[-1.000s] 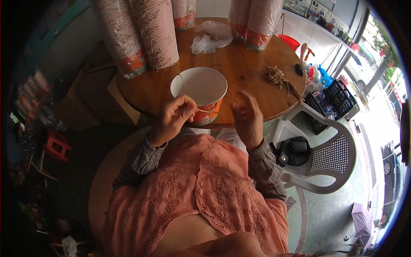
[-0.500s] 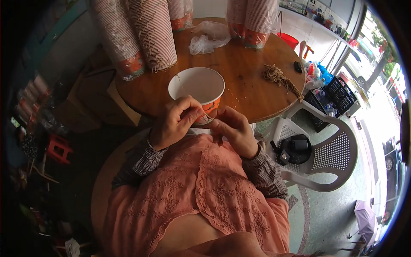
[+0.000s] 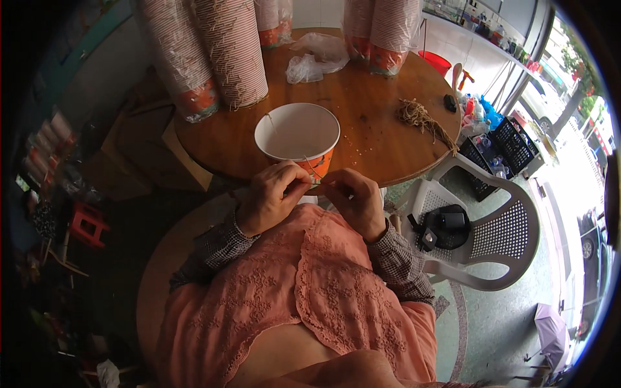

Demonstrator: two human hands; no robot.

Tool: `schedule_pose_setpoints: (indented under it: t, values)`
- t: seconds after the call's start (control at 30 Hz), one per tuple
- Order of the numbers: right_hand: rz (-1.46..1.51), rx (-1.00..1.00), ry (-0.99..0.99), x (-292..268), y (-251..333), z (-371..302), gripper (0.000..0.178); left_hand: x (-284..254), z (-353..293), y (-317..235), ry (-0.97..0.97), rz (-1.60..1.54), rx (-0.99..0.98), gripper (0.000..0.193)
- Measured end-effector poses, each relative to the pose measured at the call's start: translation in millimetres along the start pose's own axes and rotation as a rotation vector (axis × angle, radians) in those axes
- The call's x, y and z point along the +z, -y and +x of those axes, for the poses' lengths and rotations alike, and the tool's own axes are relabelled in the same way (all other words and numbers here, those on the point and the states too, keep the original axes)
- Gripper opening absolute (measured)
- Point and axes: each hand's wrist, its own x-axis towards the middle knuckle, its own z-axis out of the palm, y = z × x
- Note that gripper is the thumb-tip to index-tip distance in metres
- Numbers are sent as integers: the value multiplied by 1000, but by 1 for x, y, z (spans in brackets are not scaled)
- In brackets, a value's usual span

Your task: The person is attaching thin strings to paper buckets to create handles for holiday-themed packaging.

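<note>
A large paper bucket point(image 3: 297, 132), white inside with an orange printed outside, stands upright at the near edge of the round wooden table. Thin twine point(image 3: 312, 169) hangs over its front rim and runs down to my fingers; another strand shows at the far left rim. My left hand point(image 3: 275, 197) is closed in a pinch on the twine just in front of the bucket. Close beside it, my right hand point(image 3: 356, 200) pinches the same twine, fingertips nearly touching the left ones. The exact knot or loop between them is too small to make out.
Tall stacks of paper buckets point(image 3: 231, 55) rise at the back left, more point(image 3: 388, 39) at the back right. A plastic bag point(image 3: 317, 58) lies between them. A bundle of twine point(image 3: 420, 116) rests on the table's right side. A plastic chair point(image 3: 498, 239) holding a black bag stands right.
My hands have lowered slightly and drawn level, with the twine now visible from the front rim down to the fingers. The bucket stays in nearly the same place.
</note>
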Motion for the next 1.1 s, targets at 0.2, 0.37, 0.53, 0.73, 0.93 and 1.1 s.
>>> schedule_pose_setpoints:
  t: [0.2,0.37,0.53,0.73,0.93,1.1]
  values:
    - [-52,-113,39,-1,-2,2,13,2,-3,4,-23,141,97,11]
    - [-17,-73,-6,2,-12,2,11,4,-1,7,-38,263,212,12]
    - [-6,17,56,-3,-10,2,10,6,-3,9,-28,295,209,12]
    - [101,64,37,-2,-17,7,6,10,3,11,-36,300,182,12]
    - [46,-213,-461,-44,-51,66,6,21,13,17,-122,264,86,23]
    - [241,-123,-553,-63,-79,81,10,30,27,18,-20,371,21,33]
